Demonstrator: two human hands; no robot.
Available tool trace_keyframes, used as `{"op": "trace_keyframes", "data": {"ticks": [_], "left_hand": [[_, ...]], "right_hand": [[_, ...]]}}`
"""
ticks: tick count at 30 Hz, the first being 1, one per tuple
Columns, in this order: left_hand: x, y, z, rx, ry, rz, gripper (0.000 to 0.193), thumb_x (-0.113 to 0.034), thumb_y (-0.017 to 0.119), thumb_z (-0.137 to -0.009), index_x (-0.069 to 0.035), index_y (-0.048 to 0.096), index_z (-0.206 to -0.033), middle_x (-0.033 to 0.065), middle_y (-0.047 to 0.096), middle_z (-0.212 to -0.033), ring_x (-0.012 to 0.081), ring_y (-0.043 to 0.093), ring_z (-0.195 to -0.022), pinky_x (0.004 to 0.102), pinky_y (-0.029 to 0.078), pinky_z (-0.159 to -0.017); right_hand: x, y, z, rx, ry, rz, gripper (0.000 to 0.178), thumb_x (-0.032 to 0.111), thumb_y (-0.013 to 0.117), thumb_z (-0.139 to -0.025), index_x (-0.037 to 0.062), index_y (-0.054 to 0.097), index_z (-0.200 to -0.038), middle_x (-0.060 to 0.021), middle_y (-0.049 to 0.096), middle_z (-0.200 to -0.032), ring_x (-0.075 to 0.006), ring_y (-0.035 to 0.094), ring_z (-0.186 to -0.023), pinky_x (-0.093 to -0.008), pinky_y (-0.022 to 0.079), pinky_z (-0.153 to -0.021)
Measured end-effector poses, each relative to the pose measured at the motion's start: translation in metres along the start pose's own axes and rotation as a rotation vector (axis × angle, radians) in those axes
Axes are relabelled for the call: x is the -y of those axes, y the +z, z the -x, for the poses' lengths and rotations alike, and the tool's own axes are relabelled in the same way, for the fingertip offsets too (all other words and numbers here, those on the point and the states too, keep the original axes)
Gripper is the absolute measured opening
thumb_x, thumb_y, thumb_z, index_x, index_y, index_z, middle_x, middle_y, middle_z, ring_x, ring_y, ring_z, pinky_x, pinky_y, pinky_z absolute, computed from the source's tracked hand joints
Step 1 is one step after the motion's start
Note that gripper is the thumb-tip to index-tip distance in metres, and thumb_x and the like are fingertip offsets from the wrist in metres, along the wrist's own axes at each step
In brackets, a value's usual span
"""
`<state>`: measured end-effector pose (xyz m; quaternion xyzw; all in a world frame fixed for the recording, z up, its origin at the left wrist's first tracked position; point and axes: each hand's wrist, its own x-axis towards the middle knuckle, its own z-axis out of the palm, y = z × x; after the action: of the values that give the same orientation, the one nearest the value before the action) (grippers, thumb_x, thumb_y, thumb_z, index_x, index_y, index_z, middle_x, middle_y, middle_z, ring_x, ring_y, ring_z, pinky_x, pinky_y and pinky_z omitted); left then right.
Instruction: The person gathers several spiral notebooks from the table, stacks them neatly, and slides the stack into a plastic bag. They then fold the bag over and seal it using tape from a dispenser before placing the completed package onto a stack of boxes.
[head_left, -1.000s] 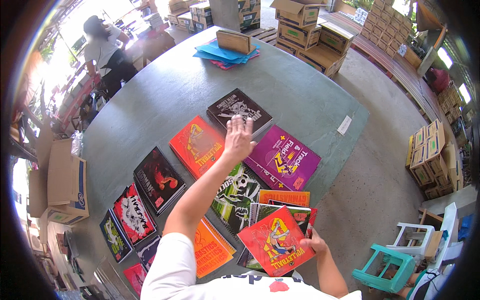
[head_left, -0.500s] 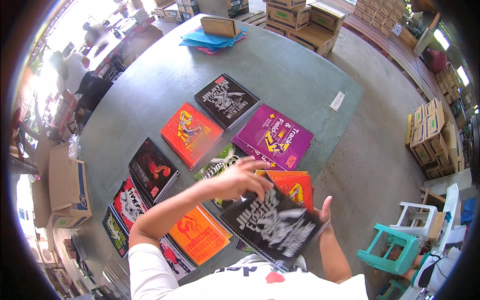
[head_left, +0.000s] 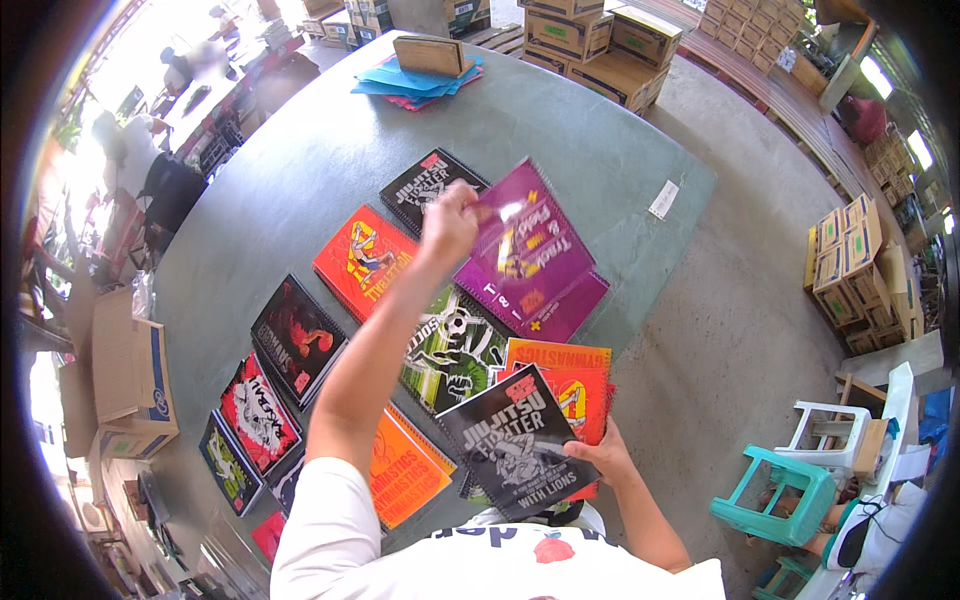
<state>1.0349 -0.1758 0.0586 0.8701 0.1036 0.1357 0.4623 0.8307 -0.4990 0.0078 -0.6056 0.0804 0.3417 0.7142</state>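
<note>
My left hand (head_left: pixel 450 228) is closed on the left edge of a purple spiral notebook (head_left: pixel 520 225), which is tilted up over another purple notebook (head_left: pixel 565 305). In my right hand (head_left: pixel 605 455) is a fanned bunch held close to my body: a black notebook (head_left: pixel 515 440) on top, a red-orange notebook (head_left: pixel 595 390) and an orange notebook (head_left: pixel 560 354) behind it. My thumb presses on the black cover. Left of the bunch lies a green-and-white notebook with a soccer ball (head_left: pixel 455 350). Another black notebook (head_left: pixel 420 190) is partly hidden behind my left hand.
More notebooks lie on the grey-green table (head_left: pixel 640 150), among them an orange-red one (head_left: pixel 360 255) and a dark one (head_left: pixel 298 335). Blue sheets (head_left: pixel 400 82) sit under a wooden block (head_left: pixel 432 56) at the far end. An open carton (head_left: pixel 135 380) stands left; stools (head_left: pixel 775 495) stand right.
My left hand has moved from the black notebook in the bunch up to the purple notebook and lifted its edge. My right hand now grips the bunch with the thumb over the black cover.
</note>
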Motion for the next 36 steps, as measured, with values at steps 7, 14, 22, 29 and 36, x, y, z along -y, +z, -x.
{"op": "trace_keyframes", "data": {"ticks": [7,14,22,29,36], "left_hand": [[-0.089,-0.067,0.067,0.308,0.063,0.166,0.015,-0.004,0.062,-0.079,-0.004,0.06,-0.093,0.0024,0.066,-0.085,0.0087,0.061,-0.077,0.0242,0.049,-0.068],[-0.02,-0.03,0.211,0.048,0.324,-0.173,0.037,-0.02,0.075,-0.069,-0.003,0.059,-0.098,0.0128,0.061,-0.091,0.0293,0.055,-0.094,0.0382,0.045,-0.082],[-0.004,-0.129,0.38,-0.169,0.392,-0.666,0.077,-0.008,0.068,-0.067,-0.025,0.036,-0.134,0.0149,0.036,-0.131,0.0335,0.038,-0.12,0.0463,0.031,-0.101],[-0.025,-0.273,0.573,-0.146,0.649,-1.131,0.085,-0.011,0.062,-0.07,-0.04,0.02,-0.139,0.004,0.017,-0.148,0.0301,0.015,-0.137,0.0516,0.004,-0.112],[-0.028,-0.372,0.753,-0.209,0.642,-1.201,0.07,-0.015,0.059,-0.077,-0.029,0.027,-0.137,0.0044,0.028,-0.142,0.0249,0.024,-0.134,0.0531,0.01,-0.111]], "right_hand": [[-0.03,-0.031,-0.009,-0.007,0.14,-0.504,0.065,0.036,0.058,-0.08,0.0016,0.036,-0.131,-0.0129,0.052,-0.121,-0.0239,0.053,-0.108,-0.0374,0.044,-0.091],[0.0,-0.011,-0.007,0.204,-0.109,-0.012,0.056,0.029,0.067,-0.074,0.0008,0.048,-0.119,-0.0122,0.06,-0.107,-0.0226,0.06,-0.093,-0.0354,0.047,-0.086],[0.009,0.046,0.061,0.157,-0.18,-0.33,0.048,0.017,0.06,-0.07,-0.0049,0.05,-0.111,-0.0152,0.063,-0.095,-0.0244,0.065,-0.076,-0.0371,0.056,-0.069],[-0.106,0.229,0.13,0.693,0.245,-0.327,0.049,0.031,0.059,-0.072,-0.0029,0.052,-0.107,-0.0126,0.063,-0.087,-0.0197,0.065,-0.072,-0.0305,0.055,-0.061],[-0.253,0.387,0.202,1.154,0.756,-0.26,0.041,0.031,0.052,-0.081,0.0045,0.053,-0.113,-0.0118,0.06,-0.104,-0.022,0.06,-0.09,-0.0348,0.049,-0.08]]}}
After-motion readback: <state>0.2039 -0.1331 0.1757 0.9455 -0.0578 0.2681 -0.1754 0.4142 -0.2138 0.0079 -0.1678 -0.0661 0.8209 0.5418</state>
